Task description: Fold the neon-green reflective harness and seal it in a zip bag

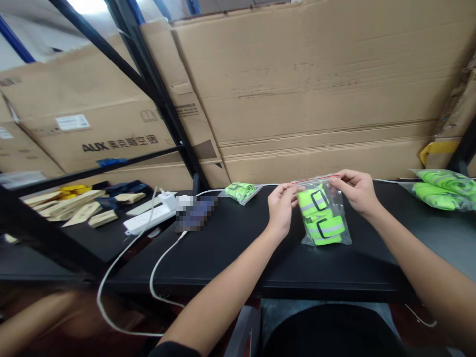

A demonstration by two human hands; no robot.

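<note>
A clear zip bag [345,233] with a red seal line along its top hangs upright between my hands, just over the black tabletop. Inside it lies a folded neon-green strap [322,215] with grey reflective bands and black buckles. My left hand [281,206] pinches the bag's upper left corner between thumb and fingers. At the upper right corner, my right hand [355,191] grips the seal edge the same way. Whether the seal is fully closed cannot be made out.
Another bagged green strap [241,192] lies behind on the black table [230,253], and several more bags [442,191] are stacked right. Left are a phone [197,213], a power strip [152,218] and loose white cables. Cardboard [316,89] walls the back. Another person's arm [37,317] shows lower left.
</note>
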